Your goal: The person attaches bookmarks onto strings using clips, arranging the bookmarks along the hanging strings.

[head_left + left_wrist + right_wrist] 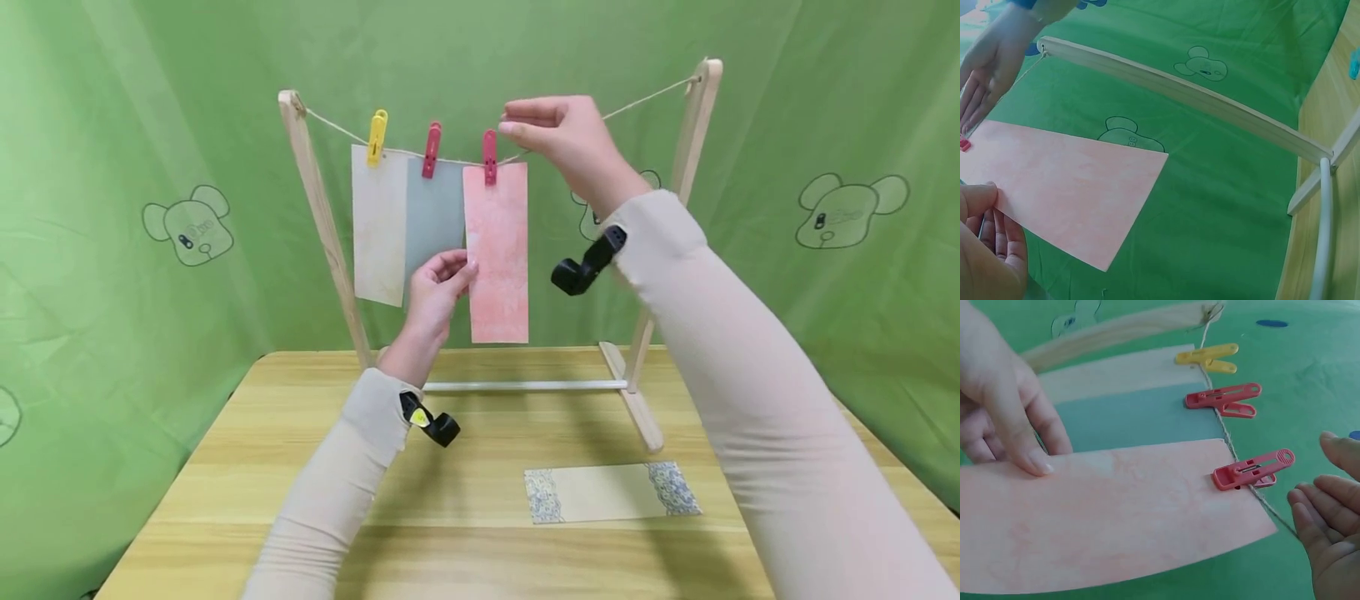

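A pink sheet of paper [498, 267] hangs from a twine line by a red clothespin [490, 157]. My left hand [433, 296] pinches the sheet's left edge about halfway down, thumb in front and fingers behind. Just right of that clothespin is my right hand [573, 142], apart from it; in the right wrist view its fingers [1329, 506] are loosely bent with nothing between them. To the left hang a grey-blue sheet [435, 208] under another red clothespin [431, 150] and a cream sheet [378, 225] under a yellow clothespin [377, 137].
The twine [645, 100] runs between two wooden posts [322, 200] joined low down by a white rod [525, 386]. On the wooden table [247, 467] lies a cream paper strip [607, 492] with blue patterned ends. Behind hangs a green curtain [112, 208] with mouse-like drawings.
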The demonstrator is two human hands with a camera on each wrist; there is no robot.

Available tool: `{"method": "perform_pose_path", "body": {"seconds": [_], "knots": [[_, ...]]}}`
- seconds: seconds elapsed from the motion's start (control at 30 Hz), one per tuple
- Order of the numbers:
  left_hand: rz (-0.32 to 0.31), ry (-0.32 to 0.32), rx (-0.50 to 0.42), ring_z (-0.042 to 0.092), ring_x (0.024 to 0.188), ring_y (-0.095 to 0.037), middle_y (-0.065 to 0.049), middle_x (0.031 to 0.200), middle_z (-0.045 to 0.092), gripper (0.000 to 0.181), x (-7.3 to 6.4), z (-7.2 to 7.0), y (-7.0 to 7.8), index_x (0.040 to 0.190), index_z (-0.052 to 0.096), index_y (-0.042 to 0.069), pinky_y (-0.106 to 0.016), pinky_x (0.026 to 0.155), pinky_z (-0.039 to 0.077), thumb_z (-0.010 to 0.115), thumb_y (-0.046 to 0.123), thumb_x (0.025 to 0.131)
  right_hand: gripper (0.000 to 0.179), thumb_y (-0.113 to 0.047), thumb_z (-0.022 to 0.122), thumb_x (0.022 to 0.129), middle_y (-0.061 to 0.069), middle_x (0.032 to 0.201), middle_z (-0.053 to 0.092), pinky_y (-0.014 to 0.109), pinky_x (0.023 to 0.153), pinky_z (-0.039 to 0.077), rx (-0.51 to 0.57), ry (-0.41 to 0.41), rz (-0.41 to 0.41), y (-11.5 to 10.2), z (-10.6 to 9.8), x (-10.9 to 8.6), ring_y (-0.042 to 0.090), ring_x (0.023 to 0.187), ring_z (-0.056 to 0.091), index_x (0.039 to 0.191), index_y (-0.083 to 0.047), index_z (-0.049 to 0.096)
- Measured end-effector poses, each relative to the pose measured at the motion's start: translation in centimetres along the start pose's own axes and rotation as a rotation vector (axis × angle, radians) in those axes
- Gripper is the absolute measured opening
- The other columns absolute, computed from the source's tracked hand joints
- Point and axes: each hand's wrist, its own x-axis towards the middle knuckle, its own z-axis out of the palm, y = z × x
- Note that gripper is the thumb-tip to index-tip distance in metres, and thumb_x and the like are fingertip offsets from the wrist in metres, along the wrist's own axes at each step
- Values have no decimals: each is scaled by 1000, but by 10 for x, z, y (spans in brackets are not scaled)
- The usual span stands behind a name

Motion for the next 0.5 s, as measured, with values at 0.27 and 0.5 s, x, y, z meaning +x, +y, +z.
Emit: {"method": "perform_pose_path", "body": {"seconds": [0.27,0.5], "knots": [[-28,17,37,61,74,-7,-2,86,68,15,-4,-8,-14,97,67,3,-23,73,51,70,0,82,51,-35,64,89,-2,133,56,35,114,23,3,-65,-29,47,-23,-55,17,125,48,134,-15,52],[-107,17,14,59,74,-6,4,83,65,17,-21,-16,-29,99,66,4,-19,71,50,68,-2,83,52,-40,59,91,0,131,57,45,114,21,-116,-49,42,118,-42,-110,13,120,52,133,-12,51]]}}
